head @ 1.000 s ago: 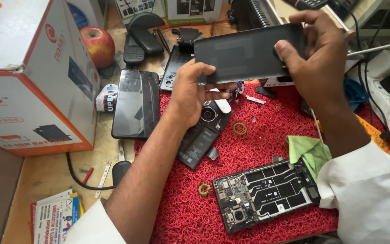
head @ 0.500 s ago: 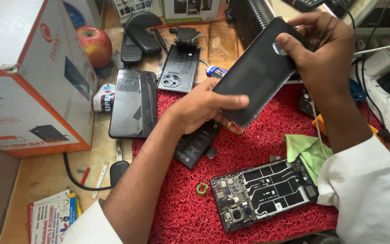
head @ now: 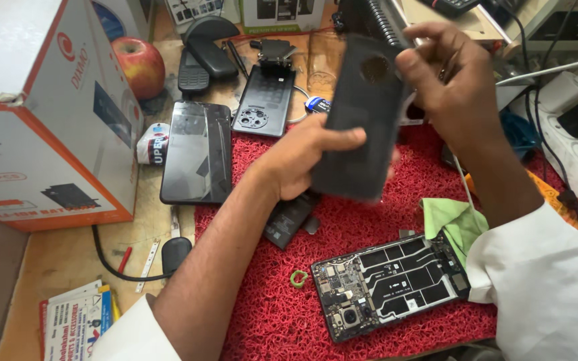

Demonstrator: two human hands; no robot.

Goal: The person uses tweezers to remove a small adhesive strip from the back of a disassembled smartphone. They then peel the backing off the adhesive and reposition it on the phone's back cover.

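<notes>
Black phone back cover (head: 359,120) stands nearly upright at upper centre of the frame, blurred, held above the red mat (head: 396,200). Left hand (head: 306,160) grips its lower edge, fingers curled around it; right hand (head: 453,80) pinches the top corner. An opened phone (head: 393,284) with bare circuitry lies on the mat at lower right.

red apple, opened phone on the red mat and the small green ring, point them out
round red apple (head: 139,65), head view, middle of its skin
opened phone with bare circuit board (head: 391,284), head view, centre of board
small green ring (head: 298,278), head view, its band
</notes>
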